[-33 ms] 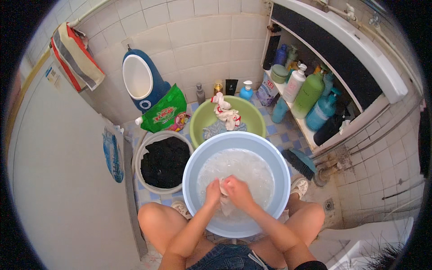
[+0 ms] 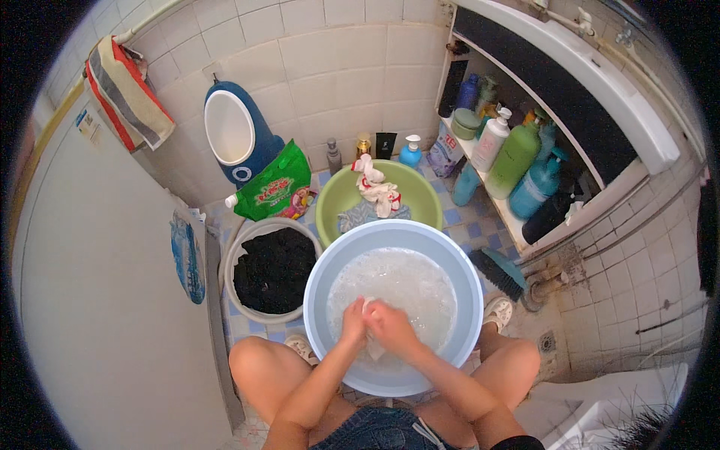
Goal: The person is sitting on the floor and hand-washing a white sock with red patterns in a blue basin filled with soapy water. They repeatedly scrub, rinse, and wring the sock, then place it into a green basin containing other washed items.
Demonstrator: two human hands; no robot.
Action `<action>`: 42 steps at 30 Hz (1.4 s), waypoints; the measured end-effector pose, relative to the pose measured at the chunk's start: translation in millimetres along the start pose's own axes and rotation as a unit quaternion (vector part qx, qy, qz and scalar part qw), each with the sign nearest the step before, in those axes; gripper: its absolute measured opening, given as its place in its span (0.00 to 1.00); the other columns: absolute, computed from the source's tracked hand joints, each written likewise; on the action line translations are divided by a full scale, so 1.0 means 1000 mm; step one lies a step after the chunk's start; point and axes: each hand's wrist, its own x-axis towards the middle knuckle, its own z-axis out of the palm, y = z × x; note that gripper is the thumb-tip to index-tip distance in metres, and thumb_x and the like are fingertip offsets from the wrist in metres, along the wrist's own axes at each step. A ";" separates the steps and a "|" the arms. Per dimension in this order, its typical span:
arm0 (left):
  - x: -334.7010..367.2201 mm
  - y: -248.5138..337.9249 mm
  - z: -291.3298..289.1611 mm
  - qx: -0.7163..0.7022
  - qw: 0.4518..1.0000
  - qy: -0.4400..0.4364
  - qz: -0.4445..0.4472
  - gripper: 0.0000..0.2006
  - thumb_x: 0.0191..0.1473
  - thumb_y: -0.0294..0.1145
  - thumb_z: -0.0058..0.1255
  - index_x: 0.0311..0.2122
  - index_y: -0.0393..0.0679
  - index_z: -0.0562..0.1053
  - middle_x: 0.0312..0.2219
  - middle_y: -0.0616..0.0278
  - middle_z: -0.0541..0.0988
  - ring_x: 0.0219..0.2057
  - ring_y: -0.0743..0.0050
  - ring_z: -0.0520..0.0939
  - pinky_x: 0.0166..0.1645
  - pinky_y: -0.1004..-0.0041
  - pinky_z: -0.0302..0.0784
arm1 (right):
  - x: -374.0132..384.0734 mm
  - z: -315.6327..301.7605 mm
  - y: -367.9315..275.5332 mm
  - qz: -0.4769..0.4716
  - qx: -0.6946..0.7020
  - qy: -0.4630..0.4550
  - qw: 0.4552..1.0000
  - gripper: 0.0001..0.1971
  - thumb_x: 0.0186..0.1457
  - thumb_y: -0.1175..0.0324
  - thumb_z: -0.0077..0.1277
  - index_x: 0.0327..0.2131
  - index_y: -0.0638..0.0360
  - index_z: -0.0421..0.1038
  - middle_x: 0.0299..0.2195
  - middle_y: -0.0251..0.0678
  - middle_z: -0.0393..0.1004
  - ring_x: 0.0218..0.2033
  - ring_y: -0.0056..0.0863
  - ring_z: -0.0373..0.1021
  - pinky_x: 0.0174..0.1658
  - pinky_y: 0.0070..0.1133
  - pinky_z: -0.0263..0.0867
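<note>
Between my knees a light blue basin holds cloudy, soapy water. Over its near half, my left hand and my right hand are pressed together, closed on a small white wet cloth. One end of the cloth hangs below my fingers toward the water; the rest is hidden in my grip. Behind this basin sits a green basin with a white cloth with red trim and a grey-blue cloth in it.
A pale tub of black clothes stands at the left, below a green detergent pouch. At the right are a brush and a shelf with several bottles. A white panel borders the left side.
My right hand has shifted slightly left and down, closer against my left hand. The white cloth is still gripped between them.
</note>
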 end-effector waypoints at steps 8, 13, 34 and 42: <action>-0.021 0.011 0.012 0.224 0.973 -0.056 0.027 0.17 0.56 0.44 0.33 0.33 0.40 0.69 0.25 0.63 0.73 0.24 0.74 0.73 0.24 0.73 0.68 | 0.017 -0.006 0.051 0.112 -0.048 0.094 0.988 0.09 0.51 0.64 0.44 0.30 0.60 0.64 0.22 0.47 0.70 0.26 0.46 0.68 0.29 0.33 0.63; 0.007 -0.009 -0.003 -0.083 0.996 0.023 0.013 0.18 0.57 0.43 0.32 0.29 0.40 0.70 0.19 0.63 0.71 0.16 0.79 0.69 0.16 0.76 0.63 | -0.007 0.011 0.004 -0.056 -0.071 0.011 0.996 0.08 0.50 0.66 0.45 0.29 0.60 0.64 0.23 0.45 0.70 0.25 0.42 0.68 0.28 0.29 0.63; -0.022 0.018 0.014 0.300 0.952 -0.005 0.057 0.17 0.57 0.40 0.33 0.26 0.40 0.69 0.19 0.63 0.72 0.18 0.72 0.72 0.25 0.70 0.70 | 0.015 -0.004 0.044 0.104 -0.090 0.088 0.987 0.09 0.50 0.63 0.46 0.30 0.57 0.65 0.23 0.45 0.71 0.26 0.44 0.69 0.29 0.33 0.63; -0.017 0.009 0.009 0.154 0.985 -0.046 0.064 0.17 0.55 0.43 0.38 0.26 0.39 0.69 0.20 0.62 0.72 0.20 0.77 0.72 0.21 0.74 0.68 | 0.002 0.004 0.031 0.043 -0.092 0.065 0.993 0.07 0.50 0.66 0.45 0.29 0.59 0.65 0.22 0.44 0.71 0.23 0.41 0.69 0.26 0.29 0.63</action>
